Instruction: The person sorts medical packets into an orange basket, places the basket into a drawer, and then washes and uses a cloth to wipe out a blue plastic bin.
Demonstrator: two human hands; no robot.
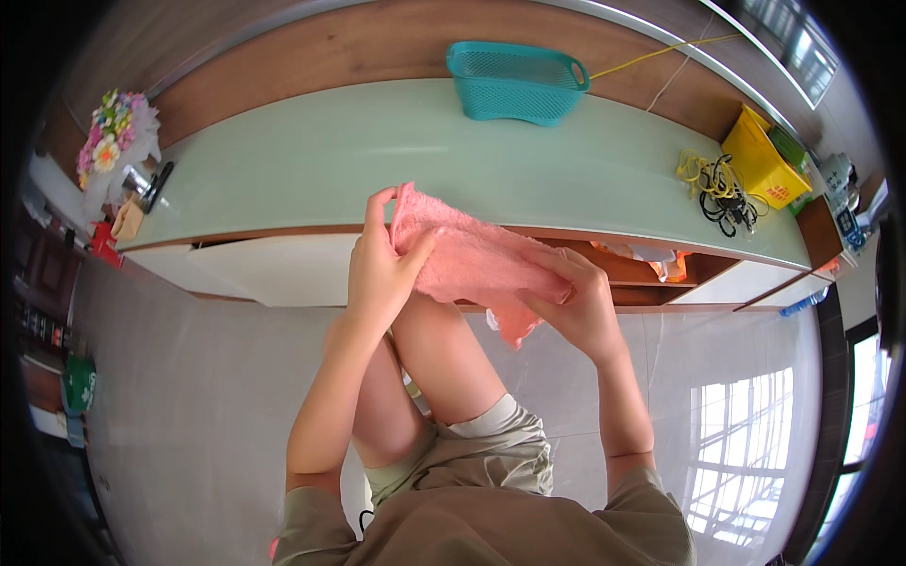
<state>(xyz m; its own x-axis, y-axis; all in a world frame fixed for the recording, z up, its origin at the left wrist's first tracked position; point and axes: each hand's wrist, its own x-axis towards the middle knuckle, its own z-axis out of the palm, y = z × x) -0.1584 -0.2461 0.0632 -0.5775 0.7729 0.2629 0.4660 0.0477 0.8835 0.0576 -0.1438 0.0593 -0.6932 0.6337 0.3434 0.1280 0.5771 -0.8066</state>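
A pink fluffy cloth (474,251) is stretched between my two hands in front of the long low cabinet. My left hand (388,262) grips its left end, thumb on the near face and fingers behind the upper edge. At the right end, my right hand (577,301) pinches the cloth between thumb and fingers. A loose corner hangs down below the right hand, above my knee level. Some of my fingertips are hidden behind the fabric. The cabinet's pale green glass top (311,163) lies beyond the cloth.
A teal plastic basket (520,85) stands at the back of the cabinet top. On the right are tangled cables (722,187) and a yellow bin (764,159) holding items. An artificial flower bouquet (113,141) is at the left end. Below, an open shelf (708,265) holds an orange-and-white package (665,265).
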